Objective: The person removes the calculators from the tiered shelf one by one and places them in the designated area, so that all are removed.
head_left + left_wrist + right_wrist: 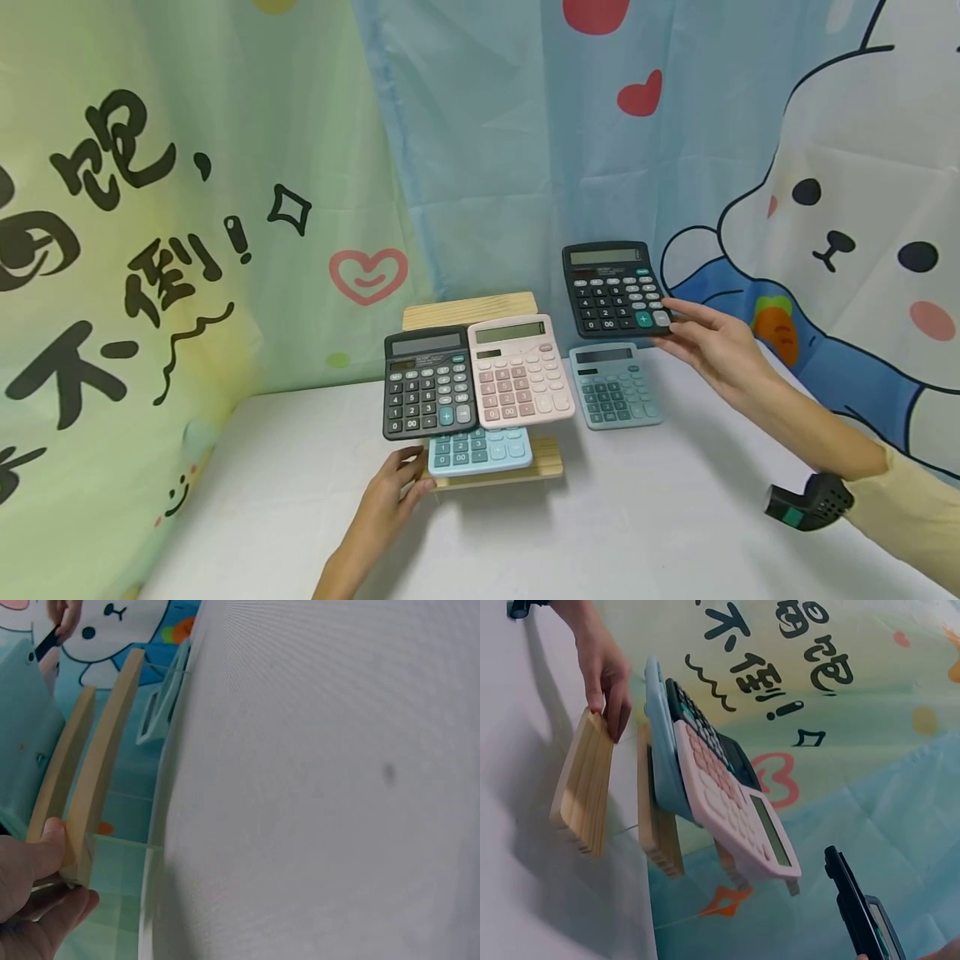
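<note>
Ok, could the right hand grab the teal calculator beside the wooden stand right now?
Probably not straight away: the right hand is holding a black calculator. Once freed, it likely could: the teal calculator sits close by, with nothing visible on top.

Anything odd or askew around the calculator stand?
Slightly: the lower blue calculator sits left of centre on the wooden stand, its top hidden behind the black calculator and pink calculator in the head view. No spill or damage visible.
</note>
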{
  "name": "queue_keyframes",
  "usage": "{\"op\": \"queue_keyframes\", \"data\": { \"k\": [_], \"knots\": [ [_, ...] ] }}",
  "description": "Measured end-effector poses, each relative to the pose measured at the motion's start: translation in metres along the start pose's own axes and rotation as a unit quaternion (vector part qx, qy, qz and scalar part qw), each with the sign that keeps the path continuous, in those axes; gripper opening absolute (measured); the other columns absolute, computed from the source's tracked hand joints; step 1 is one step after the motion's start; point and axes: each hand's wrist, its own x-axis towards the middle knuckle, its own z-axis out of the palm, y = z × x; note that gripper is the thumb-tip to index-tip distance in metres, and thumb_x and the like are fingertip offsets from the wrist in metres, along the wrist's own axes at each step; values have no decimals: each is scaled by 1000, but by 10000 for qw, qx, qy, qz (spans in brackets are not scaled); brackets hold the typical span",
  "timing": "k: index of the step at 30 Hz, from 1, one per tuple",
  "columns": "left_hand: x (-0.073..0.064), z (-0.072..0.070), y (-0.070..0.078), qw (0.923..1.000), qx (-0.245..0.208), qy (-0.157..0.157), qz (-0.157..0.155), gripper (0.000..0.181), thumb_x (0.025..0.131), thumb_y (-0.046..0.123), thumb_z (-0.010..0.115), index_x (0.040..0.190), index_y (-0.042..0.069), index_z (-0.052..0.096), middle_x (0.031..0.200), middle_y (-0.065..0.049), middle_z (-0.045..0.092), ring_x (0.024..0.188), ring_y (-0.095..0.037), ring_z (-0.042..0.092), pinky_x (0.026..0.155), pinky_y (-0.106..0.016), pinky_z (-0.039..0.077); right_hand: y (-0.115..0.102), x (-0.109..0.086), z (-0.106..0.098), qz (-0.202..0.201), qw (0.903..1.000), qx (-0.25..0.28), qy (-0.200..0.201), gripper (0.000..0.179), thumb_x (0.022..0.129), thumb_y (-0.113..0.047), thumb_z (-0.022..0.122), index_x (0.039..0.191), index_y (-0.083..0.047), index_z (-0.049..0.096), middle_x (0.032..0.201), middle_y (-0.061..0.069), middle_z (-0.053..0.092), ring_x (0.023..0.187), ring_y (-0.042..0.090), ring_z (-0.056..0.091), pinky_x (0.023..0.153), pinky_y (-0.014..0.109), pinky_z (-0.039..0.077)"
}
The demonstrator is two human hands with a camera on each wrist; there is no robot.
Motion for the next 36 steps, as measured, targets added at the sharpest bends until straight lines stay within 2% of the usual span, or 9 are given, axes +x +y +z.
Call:
{"op": "queue_keyframes", "data": {
  "k": [4, 6, 12, 16, 18, 23, 26, 30, 36],
  "knots": [
    [0, 0, -1, 10000, -23, 0, 8, 40, 86, 19, 70, 117, -5, 66, 122, -16, 63, 113, -33, 63, 94, -46, 52, 3, 1, -7, 7, 10000, -26, 27, 58, 100, -5, 48, 153, -11, 26, 124, -5, 43, 91, 0, 68, 89, 22, 53],
    [0, 0, -1, 10000, -11, 1, 6, 40, 86, 20, 69, 117, -5, 66, 122, -16, 63, 113, -32, 63, 95, -46, 52, 5, 2, -11, 38, 10000, -6, 20, 58, 100, -6, 47, 154, -11, 24, 137, 6, 40, 91, -1, 67, 89, 21, 53],
    [0, 1, -1, 10000, 20, 16, 46, 40, 87, 21, 69, 117, -5, 66, 122, -15, 63, 113, -33, 63, 94, -47, 52, 10, 2, -23, 143, 9998, 90, 44, 58, 102, -7, 45, 154, -10, 20, 164, 10, 4, 91, -2, 67, 91, 23, 51],
    [0, 1, -2, 10000, 9, 6, 31, 40, 86, 20, 69, 117, -5, 66, 122, -15, 63, 113, -32, 63, 95, -47, 52, 14, 3, -31, 114, 9998, 150, 104, 58, 102, -8, 45, 154, -9, 20, 164, 9, 6, 91, -2, 67, 91, 23, 51],
    [0, 0, -1, 10000, -32, -7, -20, 40, 86, 20, 70, 117, -4, 67, 123, -15, 63, 114, -32, 63, 95, -46, 52, 16, 4, -36, 83, 9997, 192, 113, 59, 102, -8, 46, 154, -9, 20, 158, 11, 20, 91, -2, 67, 90, 23, 52],
    [0, 0, -1, 9999, -24, -40, -129, 40, 86, 20, 70, 118, -4, 67, 123, -15, 63, 115, -32, 63, 96, -46, 52, 19, 5, -46, 23, 9994, 309, 160, 59, 101, -7, 48, 153, -7, 20, 121, -7, 45, 90, 0, 68, 88, 25, 54],
    [0, 0, -1, 9999, -19, -43, -147, 39, 86, 19, 70, 117, -4, 67, 124, -15, 63, 115, -32, 62, 96, -46, 52, 20, 6, -50, 48, 9994, 283, 217, 58, 101, -6, 47, 153, -8, 20, 133, 0, 42, 89, 0, 68, 90, 25, 52],
    [0, 0, 0, 9999, -48, -36, -126, 39, 86, 19, 70, 117, -3, 67, 123, -14, 63, 115, -31, 63, 95, -46, 52, 21, 7, -55, 154, 9992, 203, 315, 58, 102, -7, 45, 153, -8, 19, 159, 9, 18, 87, -2, 68, 92, 26, 50],
    [0, 0, 0, 9999, -25, -29, -112, 39, 86, 19, 70, 118, -3, 67, 123, -14, 63, 115, -31, 63, 95, -45, 52, 26, 10, -64, 282, 9986, 43, 456, 57, 102, -8, 43, 153, -6, 18, 162, 9, 12, 84, -3, 68, 88, 23, 54]
  ]
}}
